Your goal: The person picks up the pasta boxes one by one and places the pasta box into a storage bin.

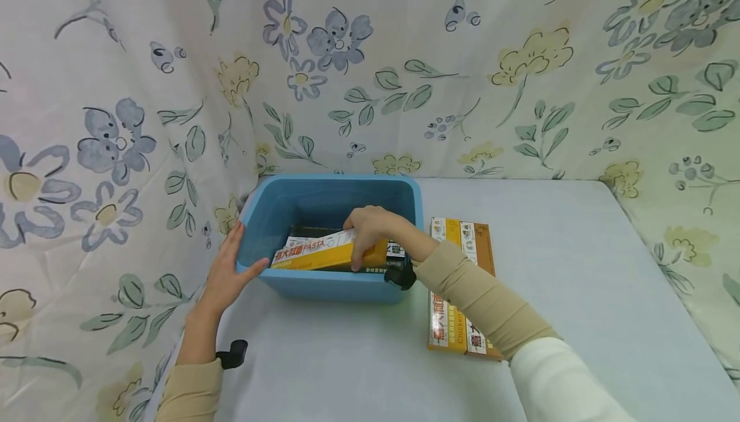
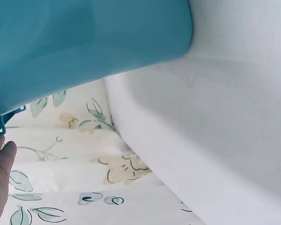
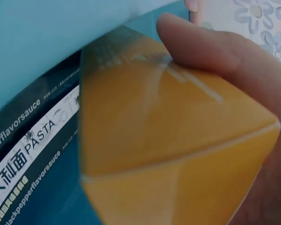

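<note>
Right hand [image 1: 370, 232] is down inside the bin [image 1: 335, 288], fingers curled round the yellow box [image 1: 326, 256], thumb on its near face; so the box is within the bin's walls, slanting along the near side, its printed PASTA face in view; left hand [image 1: 227, 274] is up at the bin's left end, thumb spread wide from fairly straight fingers, touching the rim at the corner rather than gripping anything that I can see.

What could go wrong here? The yellow box sits aslant over black packaging [image 1: 317, 232], so letting go early could, I'd judge, send it sliding or leave it wedged crooked; the black strap gear [image 1: 400, 276] on the right wrist overlaps the near rim in the head view, so a careless lift might catch there and jog the bin; the left hand's light touch may not be enough to stop a skid.

Into the containers now: the bin holds the yellow box and that black packaging marked black pepper flavor sauce, though whether it is one box or two I cannot tell; out on the worktop [image 1: 578, 281], just right of the bin, lies more yellow packaging [image 1: 448, 325], partly hidden by the right forearm.
</note>
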### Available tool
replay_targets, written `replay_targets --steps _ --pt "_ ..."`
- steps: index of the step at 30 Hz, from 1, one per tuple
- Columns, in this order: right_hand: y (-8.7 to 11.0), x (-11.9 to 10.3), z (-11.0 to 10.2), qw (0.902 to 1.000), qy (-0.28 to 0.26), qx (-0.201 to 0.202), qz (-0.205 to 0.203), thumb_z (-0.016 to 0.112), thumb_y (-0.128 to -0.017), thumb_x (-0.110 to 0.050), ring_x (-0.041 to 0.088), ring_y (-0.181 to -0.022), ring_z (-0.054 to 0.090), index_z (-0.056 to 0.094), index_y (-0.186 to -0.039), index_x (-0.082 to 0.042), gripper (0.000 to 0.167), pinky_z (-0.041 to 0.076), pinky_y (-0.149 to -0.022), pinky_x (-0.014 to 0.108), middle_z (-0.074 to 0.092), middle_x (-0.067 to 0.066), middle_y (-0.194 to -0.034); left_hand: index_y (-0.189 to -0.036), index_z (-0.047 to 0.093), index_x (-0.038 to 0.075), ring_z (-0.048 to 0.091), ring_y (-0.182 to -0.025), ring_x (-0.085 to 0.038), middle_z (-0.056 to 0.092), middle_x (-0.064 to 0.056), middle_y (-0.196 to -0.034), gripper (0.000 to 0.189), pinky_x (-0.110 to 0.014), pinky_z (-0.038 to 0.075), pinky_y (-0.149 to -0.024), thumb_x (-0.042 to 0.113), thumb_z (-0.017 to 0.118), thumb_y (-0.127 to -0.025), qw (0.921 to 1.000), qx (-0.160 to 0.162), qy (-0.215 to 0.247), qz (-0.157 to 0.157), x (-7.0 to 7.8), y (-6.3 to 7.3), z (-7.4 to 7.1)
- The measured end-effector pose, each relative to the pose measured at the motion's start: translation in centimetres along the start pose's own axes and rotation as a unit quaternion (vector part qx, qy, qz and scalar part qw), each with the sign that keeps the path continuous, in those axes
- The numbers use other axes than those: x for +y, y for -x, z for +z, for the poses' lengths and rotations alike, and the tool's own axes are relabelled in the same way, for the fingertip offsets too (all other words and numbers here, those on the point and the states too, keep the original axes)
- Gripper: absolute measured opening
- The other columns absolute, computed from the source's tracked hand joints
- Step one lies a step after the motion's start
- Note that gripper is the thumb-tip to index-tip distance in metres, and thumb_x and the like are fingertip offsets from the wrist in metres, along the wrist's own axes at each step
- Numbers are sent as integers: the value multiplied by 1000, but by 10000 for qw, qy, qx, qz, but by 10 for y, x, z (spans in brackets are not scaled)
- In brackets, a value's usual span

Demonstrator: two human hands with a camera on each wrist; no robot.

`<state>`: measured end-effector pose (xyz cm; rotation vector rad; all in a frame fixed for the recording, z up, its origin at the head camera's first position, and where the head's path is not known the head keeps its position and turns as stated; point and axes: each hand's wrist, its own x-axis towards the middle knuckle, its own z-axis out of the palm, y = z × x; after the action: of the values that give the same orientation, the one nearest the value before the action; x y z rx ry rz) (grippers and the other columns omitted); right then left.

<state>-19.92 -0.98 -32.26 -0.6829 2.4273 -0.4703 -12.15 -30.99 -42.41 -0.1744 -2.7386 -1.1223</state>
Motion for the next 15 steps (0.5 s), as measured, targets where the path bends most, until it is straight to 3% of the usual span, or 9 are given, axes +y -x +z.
replay_targets --steps 8,15 --pt "-1 2 1 9997 85 -242 65 89 -66 -25 19 -89 55 61 -126 -7 69 49 -74 25 63 1 -103 -155 16 3 9 -145 -43 9 -15 -162 89 -74 14 -104 34 67 -89 10000 -7 -3 -73 0 0 0" --pt "-1 6 3 9960 535 -712 109 84 -75 -33 20 -96 53 59 -129 -8 65 48 -87 32 61 3 -115 -155 17 2 10 -145 -44 10 -16 -161 90 -74 15 -104 33 68 -88 10000 24 -26 -64 1 0 1"
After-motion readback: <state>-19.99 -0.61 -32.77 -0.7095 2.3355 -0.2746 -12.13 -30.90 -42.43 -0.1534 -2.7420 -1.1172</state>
